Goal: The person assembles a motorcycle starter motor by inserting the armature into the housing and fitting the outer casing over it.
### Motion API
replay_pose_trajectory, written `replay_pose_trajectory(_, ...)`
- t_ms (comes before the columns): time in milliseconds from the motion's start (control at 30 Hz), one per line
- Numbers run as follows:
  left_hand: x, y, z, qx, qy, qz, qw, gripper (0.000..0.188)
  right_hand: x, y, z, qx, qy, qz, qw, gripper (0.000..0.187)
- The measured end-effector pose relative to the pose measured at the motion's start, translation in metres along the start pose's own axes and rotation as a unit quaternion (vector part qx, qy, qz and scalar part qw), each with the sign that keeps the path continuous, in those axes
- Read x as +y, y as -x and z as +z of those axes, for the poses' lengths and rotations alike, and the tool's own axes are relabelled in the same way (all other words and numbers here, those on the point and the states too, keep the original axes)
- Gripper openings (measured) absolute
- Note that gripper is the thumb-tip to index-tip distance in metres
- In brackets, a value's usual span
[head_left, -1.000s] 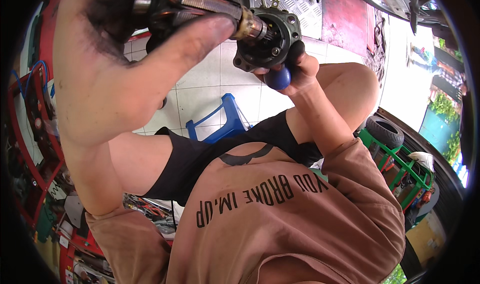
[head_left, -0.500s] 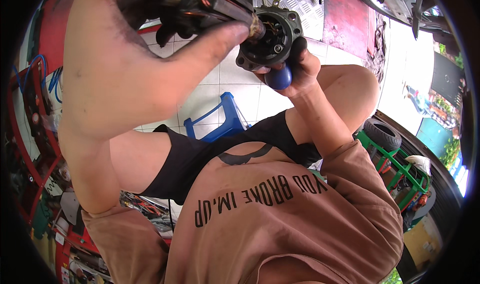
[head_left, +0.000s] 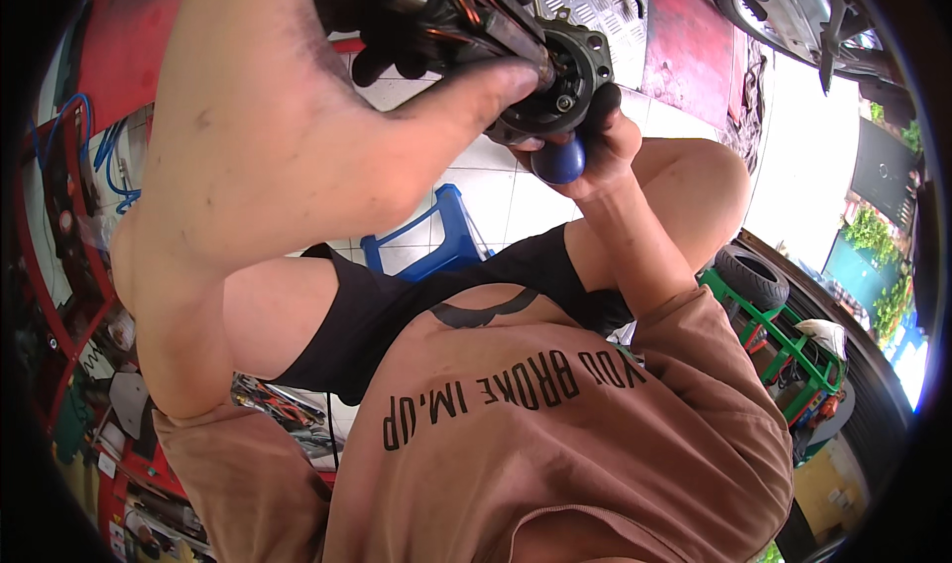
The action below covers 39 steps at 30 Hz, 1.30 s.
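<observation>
My left hand (head_left: pixel 288 156), large and close at the left, is closed around a motor armature (head_left: pixel 474 25) with dark laminations and copper windings. Soot blackens its fingers, and they are partly lost in shadow. The armature's narrow end reaches into the open mouth of a round, dark metal motor housing (head_left: pixel 540 125) with bolt lugs. Gripping that housing from the right and below is my right hand (head_left: pixel 613 156). A rounded blue handle (head_left: pixel 558 160) sticks out under the housing, against the right palm; most of its tool is hidden.
A small blue plastic stool (head_left: pixel 451 231) stands on the white tiles between my legs. Tools lie in a tray (head_left: pixel 297 419) by my left thigh. Red racks line the left. A tyre (head_left: pixel 752 277) rests on a green frame (head_left: pixel 783 340) at right; motorcycle parts (head_left: pixel 783 17) are at upper right.
My left hand has moved right with the armature, and its end sits further into the housing. The housing and right hand have shifted slightly right and down.
</observation>
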<state>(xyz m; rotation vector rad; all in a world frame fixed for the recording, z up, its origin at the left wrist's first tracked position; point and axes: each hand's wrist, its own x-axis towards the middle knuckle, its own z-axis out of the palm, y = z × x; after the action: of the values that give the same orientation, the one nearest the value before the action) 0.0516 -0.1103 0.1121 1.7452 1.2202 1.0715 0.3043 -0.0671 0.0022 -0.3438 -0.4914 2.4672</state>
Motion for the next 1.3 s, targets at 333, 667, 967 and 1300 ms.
replay_pose_trajectory(333, 0.000, 0.000, 0.006, 0.010, 0.012, -0.007, 1.000, 0.040, -0.003, 0.003, 0.001, 0.012, -0.009, 0.026, 1.000, 0.073)
replay_pose_trajectory(667, 0.000, 0.000, 0.004, 0.013, 0.038, -0.011, 0.999, 0.038, -0.003, 0.003, 0.004, 0.015, -0.019, 0.026, 0.999, 0.067)
replay_pose_trajectory(967, 0.010, -0.012, -0.009, -0.015, 0.104, -0.014, 0.994, 0.035, -0.003, 0.002, 0.005, 0.045, 0.063, 0.017, 0.997, 0.068)
replay_pose_trajectory(1300, 0.030, -0.016, 0.001, 0.015, 0.004, -0.087, 0.996, 0.040, -0.001, 0.000, 0.007, 0.076, 0.111, -0.010, 0.991, 0.076)
